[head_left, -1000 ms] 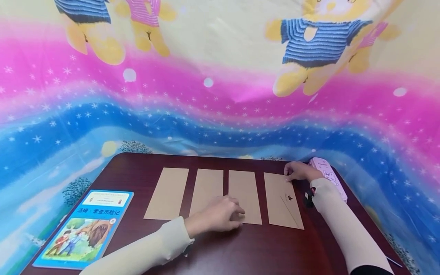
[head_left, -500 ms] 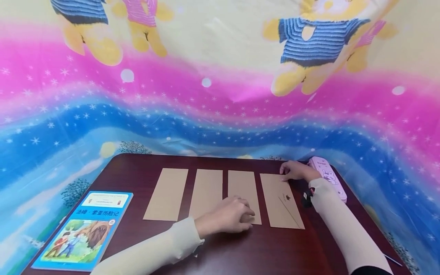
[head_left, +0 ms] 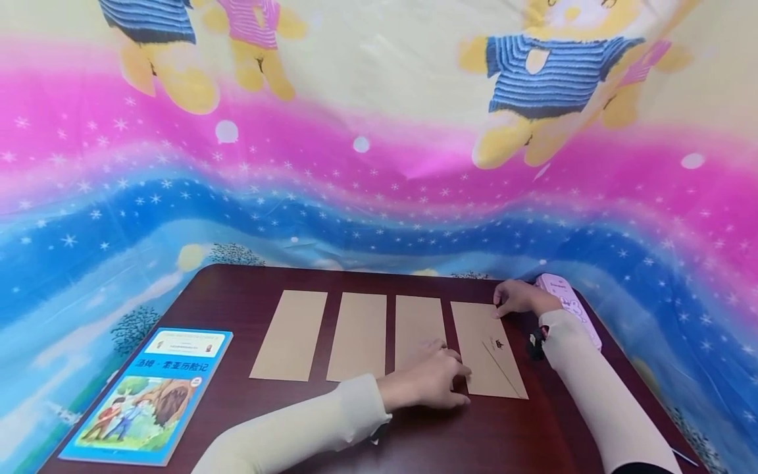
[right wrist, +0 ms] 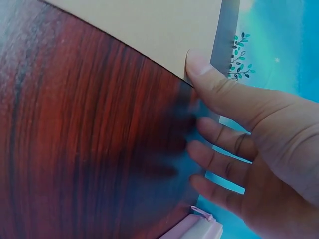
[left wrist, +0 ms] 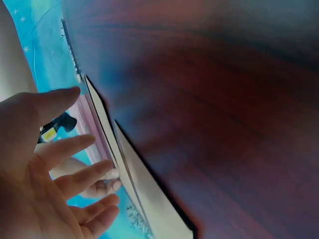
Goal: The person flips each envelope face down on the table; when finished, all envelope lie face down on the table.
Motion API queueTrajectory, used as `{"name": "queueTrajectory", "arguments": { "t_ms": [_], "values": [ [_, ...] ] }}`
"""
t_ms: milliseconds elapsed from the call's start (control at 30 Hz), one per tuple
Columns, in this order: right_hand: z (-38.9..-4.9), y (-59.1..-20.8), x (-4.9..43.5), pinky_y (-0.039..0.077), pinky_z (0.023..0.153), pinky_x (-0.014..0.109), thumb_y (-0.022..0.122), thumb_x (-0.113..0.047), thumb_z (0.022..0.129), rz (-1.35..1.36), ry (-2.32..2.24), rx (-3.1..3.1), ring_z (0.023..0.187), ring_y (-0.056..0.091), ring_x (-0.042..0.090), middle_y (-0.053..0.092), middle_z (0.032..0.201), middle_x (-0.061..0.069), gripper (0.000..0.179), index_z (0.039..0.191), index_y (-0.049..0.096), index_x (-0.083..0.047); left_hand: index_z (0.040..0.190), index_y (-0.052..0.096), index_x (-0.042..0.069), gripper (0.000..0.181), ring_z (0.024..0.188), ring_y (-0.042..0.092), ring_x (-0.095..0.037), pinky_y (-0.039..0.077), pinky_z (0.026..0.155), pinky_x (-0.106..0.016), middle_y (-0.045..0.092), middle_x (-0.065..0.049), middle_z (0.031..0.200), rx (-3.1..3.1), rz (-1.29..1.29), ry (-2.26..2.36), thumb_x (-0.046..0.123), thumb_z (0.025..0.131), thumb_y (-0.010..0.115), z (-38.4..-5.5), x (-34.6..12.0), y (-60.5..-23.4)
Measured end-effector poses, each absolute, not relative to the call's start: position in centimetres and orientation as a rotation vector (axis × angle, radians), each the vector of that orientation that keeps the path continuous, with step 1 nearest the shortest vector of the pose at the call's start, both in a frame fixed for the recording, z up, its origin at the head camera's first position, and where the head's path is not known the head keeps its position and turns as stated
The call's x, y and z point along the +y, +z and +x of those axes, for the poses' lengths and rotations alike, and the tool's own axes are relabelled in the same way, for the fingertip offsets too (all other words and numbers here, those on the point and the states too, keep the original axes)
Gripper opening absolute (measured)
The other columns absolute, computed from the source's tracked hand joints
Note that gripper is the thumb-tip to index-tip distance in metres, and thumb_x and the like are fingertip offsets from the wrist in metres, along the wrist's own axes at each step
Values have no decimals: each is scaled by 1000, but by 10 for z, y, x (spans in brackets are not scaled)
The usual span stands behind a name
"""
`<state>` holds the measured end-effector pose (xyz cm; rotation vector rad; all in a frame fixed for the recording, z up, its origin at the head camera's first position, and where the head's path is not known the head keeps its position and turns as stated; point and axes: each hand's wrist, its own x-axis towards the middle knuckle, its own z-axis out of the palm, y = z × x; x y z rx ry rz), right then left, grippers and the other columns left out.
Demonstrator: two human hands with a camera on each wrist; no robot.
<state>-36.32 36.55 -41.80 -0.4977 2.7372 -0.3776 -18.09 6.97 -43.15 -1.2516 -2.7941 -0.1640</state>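
Note:
A row of brown paper rectangles lies upright across the table; the rightmost one, an envelope (head_left: 482,336), carries a small crown print and a diagonal flap line. My right hand (head_left: 521,297) is at its far right corner. In the right wrist view the thumb (right wrist: 199,64) touches that corner, while the visible fingers are loosely bent beside it and hold nothing. My left hand (head_left: 429,378), fingers spread and relaxed, overlaps the near end of the third paper rectangle (head_left: 419,322), its fingertips by the envelope's near left edge. The left palm (left wrist: 40,199) holds nothing.
Two more brown rectangles, the second (head_left: 358,336) and the first (head_left: 290,336), lie to the left. A blue picture-cover book (head_left: 148,395) sits at the table's left edge. A pink pencil case (head_left: 574,306) stands at the right, beyond the right wrist.
My left hand has moved rightward from the third rectangle toward the envelope. The envelope's far end has shifted slightly left, with the right hand staying at its corner.

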Motion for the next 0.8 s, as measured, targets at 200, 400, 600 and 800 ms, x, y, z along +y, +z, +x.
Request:
{"name": "queueTrajectory", "arguments": {
  "t_ms": [200, 400, 600, 800],
  "values": [
    [-361, -414, 361, 47, 72, 33, 84, -23, 86, -456, -375, 2721, 80, 55, 20, 63, 92, 8, 30, 99, 66, -3, 105, 77, 41, 28, 110, 59, -15, 44, 96, -30, 71, 19, 108, -2833, -1245, -106, 59, 83, 76, -180, 83, -434],
    [-363, -414, 362, 45, 70, 32, 83, -23, 87, -441, -363, 2705, 79, 54, 19, 62, 91, 7, 30, 100, 64, -3, 84, 77, 42, 17, 95, 55, -10, 42, 84, -25, 65, 17, 95, -2848, -1176, -64, 59, 82, 78, -181, 94, -437],
    [-365, -415, 362, 45, 70, 32, 82, -20, 88, -481, -380, 2699, 79, 54, 20, 61, 92, 8, 28, 100, 64, -3, 64, 72, 42, 26, 88, 57, -10, 40, 77, -26, 70, 20, 88, -2857, -1058, 4, 60, 82, 78, -183, 106, -438],
    [-366, -414, 362, 46, 70, 31, 82, -18, 87, -485, -387, 2684, 79, 54, 19, 61, 92, 7, 27, 99, 64, -2, 63, 73, 43, 25, 83, 57, -8, 38, 73, -26, 72, 22, 83, -2876, -1031, -19, 59, 81, 80, -187, 109, -440]
  ]
}}
